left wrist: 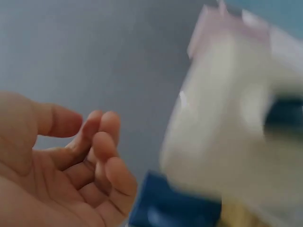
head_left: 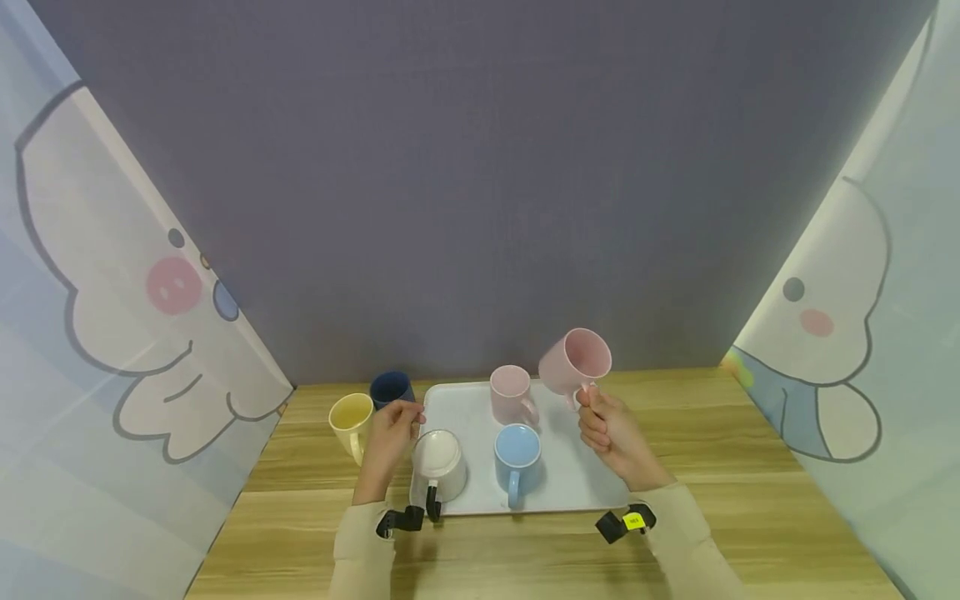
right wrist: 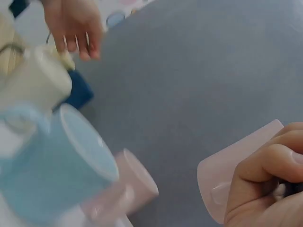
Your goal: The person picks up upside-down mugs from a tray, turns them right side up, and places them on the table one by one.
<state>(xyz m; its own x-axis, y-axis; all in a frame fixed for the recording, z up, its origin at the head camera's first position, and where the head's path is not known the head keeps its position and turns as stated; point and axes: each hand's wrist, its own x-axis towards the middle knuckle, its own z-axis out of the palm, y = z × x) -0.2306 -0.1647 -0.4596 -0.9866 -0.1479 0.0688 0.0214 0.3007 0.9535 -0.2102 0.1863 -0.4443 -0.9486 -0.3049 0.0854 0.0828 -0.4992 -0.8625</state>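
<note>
My right hand (head_left: 611,429) grips the handle of a pink mug (head_left: 557,367), held tilted above the right back part of a white tray (head_left: 581,483). A second pink mug (head_left: 506,407) stands at the tray's back, and a light blue mug (head_left: 525,477) stands in front of it. On the tray's left side is a white mug (head_left: 448,482) with a black handle. Between that mug and a yellow mug (head_left: 347,427), my left hand (head_left: 390,433) hovers with loosely bent fingers (left wrist: 120,177) and holds nothing. It partly hides a dark blue mug (head_left: 392,386).
Both the yellow and dark blue mugs are left of the tray on the wooden table (head_left: 487,554). A grey wall (head_left: 487,208) rises behind the table. Cartoon-printed panels (head_left: 112,333) flank it on both sides.
</note>
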